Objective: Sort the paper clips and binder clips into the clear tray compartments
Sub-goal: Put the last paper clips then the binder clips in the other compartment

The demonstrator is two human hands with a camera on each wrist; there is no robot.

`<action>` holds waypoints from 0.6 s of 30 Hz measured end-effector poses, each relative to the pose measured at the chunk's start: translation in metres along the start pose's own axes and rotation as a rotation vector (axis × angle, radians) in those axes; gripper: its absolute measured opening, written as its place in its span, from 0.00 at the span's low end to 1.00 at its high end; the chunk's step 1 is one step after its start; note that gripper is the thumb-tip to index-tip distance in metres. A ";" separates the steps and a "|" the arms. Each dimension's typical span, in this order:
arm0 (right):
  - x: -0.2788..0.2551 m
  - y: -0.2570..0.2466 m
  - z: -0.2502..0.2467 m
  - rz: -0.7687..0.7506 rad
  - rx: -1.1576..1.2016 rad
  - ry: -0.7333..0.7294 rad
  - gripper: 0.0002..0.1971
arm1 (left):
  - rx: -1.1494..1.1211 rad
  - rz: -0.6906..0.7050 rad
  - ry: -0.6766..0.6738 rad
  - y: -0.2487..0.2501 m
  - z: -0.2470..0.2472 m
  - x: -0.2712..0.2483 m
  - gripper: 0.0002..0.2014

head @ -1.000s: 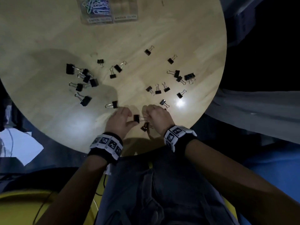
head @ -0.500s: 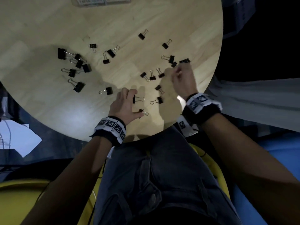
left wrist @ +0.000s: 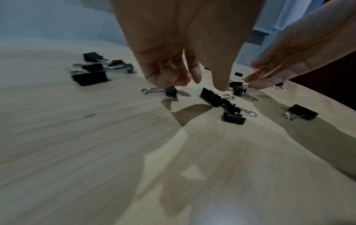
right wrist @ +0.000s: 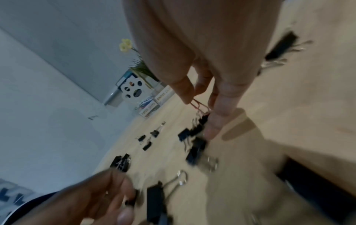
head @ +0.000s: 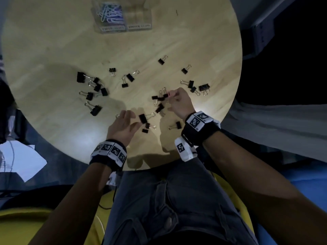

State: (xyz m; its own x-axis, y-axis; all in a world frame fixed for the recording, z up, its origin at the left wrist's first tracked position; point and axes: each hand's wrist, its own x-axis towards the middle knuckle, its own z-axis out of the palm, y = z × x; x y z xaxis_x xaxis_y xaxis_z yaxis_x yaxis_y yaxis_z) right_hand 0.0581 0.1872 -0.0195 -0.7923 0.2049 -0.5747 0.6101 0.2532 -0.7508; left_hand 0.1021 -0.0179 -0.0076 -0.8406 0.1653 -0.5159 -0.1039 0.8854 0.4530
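Observation:
Black binder clips lie scattered over the round wooden table (head: 53, 41). At the far edge stands the clear tray (head: 138, 27); coloured paper clips (head: 110, 13) fill its left compartment. My right hand (head: 172, 96) pinches a pink paper clip (right wrist: 200, 105) between thumb and fingers, just above a cluster of small binder clips (head: 160, 99). My left hand (head: 134, 121) hovers near the front edge with loosely curled fingers and holds nothing. Its thumb points down beside a larger binder clip (left wrist: 210, 97), and another binder clip (left wrist: 170, 91) lies under its fingers.
A group of binder clips (head: 93, 89) lies to the left and another group (head: 198, 87) near the right edge. One binder clip (head: 177, 125) lies by my right wrist. Beyond the table stand a plant (right wrist: 140, 67) and a white holder (right wrist: 133, 89).
My right hand went out from the front edge to the right-hand clips, then came back left to the middle cluster, and now pinches a pink paper clip. My left hand stayed near the front edge.

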 end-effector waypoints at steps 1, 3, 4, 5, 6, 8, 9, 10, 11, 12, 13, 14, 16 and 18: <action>0.006 -0.009 0.000 -0.030 -0.034 0.013 0.11 | 0.000 0.003 -0.015 -0.008 -0.003 -0.002 0.14; 0.020 -0.035 -0.004 -0.113 -0.120 0.085 0.07 | 0.027 -0.001 -0.067 -0.024 -0.007 -0.006 0.14; 0.028 -0.051 -0.005 -0.160 -0.172 0.115 0.06 | 0.034 -0.019 -0.098 -0.031 -0.009 -0.008 0.15; 0.038 -0.069 -0.005 -0.204 -0.209 0.136 0.05 | 0.039 -0.042 -0.127 -0.040 -0.010 -0.011 0.16; 0.049 -0.088 -0.002 -0.243 -0.242 0.141 0.02 | 0.046 -0.081 -0.169 -0.046 -0.012 -0.014 0.16; 0.071 -0.127 0.010 -0.297 -0.319 0.129 0.08 | 0.066 -0.141 -0.258 -0.060 -0.013 -0.021 0.16; 0.081 -0.147 0.018 -0.322 -0.365 0.109 0.11 | 0.076 -0.161 -0.292 -0.065 -0.013 -0.023 0.15; 0.091 -0.167 0.027 -0.353 -0.411 0.086 0.12 | 0.086 -0.189 -0.318 -0.068 -0.015 -0.027 0.15; 0.100 -0.185 0.037 -0.392 -0.461 0.064 0.11 | 0.079 -0.211 -0.328 -0.071 -0.017 -0.030 0.15; 0.109 -0.201 0.046 -0.437 -0.502 0.046 0.10 | 0.055 -0.237 -0.336 -0.073 -0.019 -0.031 0.15; 0.118 -0.214 0.056 -0.471 -0.529 0.034 0.10 | 0.006 -0.259 -0.335 -0.075 -0.022 -0.031 0.15; 0.127 -0.225 0.066 -0.489 -0.543 0.021 0.09 | -0.040 -0.278 -0.328 -0.076 -0.025 -0.030 0.16; 0.140 -0.239 0.081 -0.487 -0.573 -0.015 0.10 | -0.087 -0.303 -0.272 -0.079 -0.032 -0.026 0.17; 0.148 -0.244 0.092 -0.464 -0.645 -0.033 0.12 | -0.067 -0.309 -0.187 -0.084 -0.040 -0.017 0.17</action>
State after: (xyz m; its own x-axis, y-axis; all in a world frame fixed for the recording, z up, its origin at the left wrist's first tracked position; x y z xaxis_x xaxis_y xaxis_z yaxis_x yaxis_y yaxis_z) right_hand -0.2090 0.0692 0.0487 -0.9605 -0.0813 -0.2660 0.0938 0.8055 -0.5851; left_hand 0.1036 -0.1125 -0.0083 -0.6529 -0.0229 -0.7571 -0.3774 0.8765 0.2990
